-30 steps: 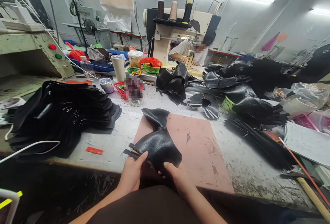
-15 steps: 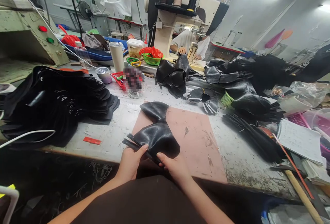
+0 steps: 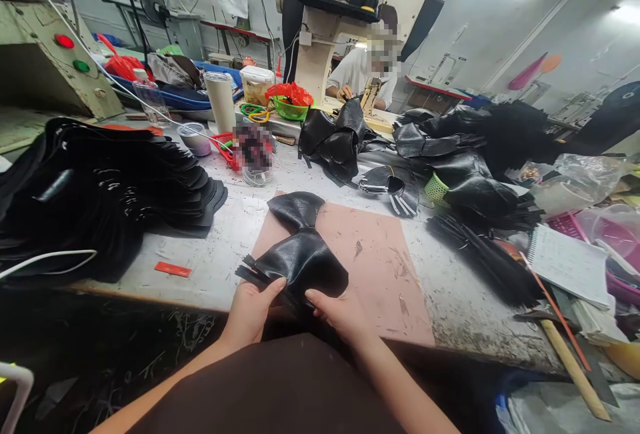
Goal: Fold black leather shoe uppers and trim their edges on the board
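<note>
Both of my hands grip the near edge of a shiny black leather piece (image 3: pixel 305 257), narrow in its middle and wide at both ends. Its far part lies on a pinkish-brown mat (image 3: pixel 373 267) at the table's front. My left hand (image 3: pixel 253 307) pinches the edge at the left, thumb on top, beside a cluster of black strip ends (image 3: pixel 250 273). On the right, my right hand (image 3: pixel 340 314) presses its thumb onto the leather with the fingers curled beneath. The undersides of the fingers are hidden.
A tall stack of black pieces (image 3: pixel 115 201) stands at left, near a red strip (image 3: pixel 173 269). Black leather parts (image 3: pixel 335 141) lie ahead, before a sewing machine (image 3: pixel 320 41) where a person (image 3: pixel 357 74) sits. A notebook (image 3: pixel 567 264) and hammer (image 3: pixel 575 367) are at right.
The view has shifted slightly, so the surroundings sit a little further left and up. Both hands keep hold of the leather piece, with hardly any movement.
</note>
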Demonstrator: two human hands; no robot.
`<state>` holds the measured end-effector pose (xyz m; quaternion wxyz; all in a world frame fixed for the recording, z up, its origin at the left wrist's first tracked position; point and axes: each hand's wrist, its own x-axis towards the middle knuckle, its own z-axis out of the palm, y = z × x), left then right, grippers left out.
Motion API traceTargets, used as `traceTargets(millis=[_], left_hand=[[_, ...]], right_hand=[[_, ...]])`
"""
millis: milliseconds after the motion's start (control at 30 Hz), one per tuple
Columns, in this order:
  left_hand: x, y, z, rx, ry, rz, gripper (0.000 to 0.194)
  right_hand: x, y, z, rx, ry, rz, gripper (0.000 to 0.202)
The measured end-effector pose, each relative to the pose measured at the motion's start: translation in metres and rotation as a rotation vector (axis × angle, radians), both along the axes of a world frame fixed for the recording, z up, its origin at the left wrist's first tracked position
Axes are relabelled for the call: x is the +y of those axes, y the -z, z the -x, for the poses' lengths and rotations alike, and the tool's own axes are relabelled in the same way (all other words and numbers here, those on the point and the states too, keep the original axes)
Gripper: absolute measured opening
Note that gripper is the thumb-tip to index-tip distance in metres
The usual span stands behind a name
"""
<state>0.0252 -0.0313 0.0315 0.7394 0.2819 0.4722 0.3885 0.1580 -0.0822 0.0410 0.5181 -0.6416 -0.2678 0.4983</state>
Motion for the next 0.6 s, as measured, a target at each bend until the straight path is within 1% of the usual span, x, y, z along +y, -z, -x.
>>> traceTargets(millis=[133, 300, 433, 600], left_hand=[[0.0, -0.004, 0.0, -0.026, 0.005, 0.017, 0.044], [0.001, -0.01, 0.001, 0.051, 0.08, 0.064, 0.032], [0.001, -0.005, 0.0, 0.087, 0.109, 0.103, 0.021], [0.001, 0.002, -0.002, 0.143, 0.134, 0.072, 0.025]], right_hand=[[0.001, -0.002, 0.0, -0.055, 0.003, 0.022, 0.028], [0.002, 0.001, 0.001, -0.071, 0.031, -0.003, 0.024], [0.002, 0.001, 0.002, -0.043, 0.032, -0.001, 0.024], [0.002, -0.003, 0.002, -0.042, 0.005, 0.029, 0.021]])
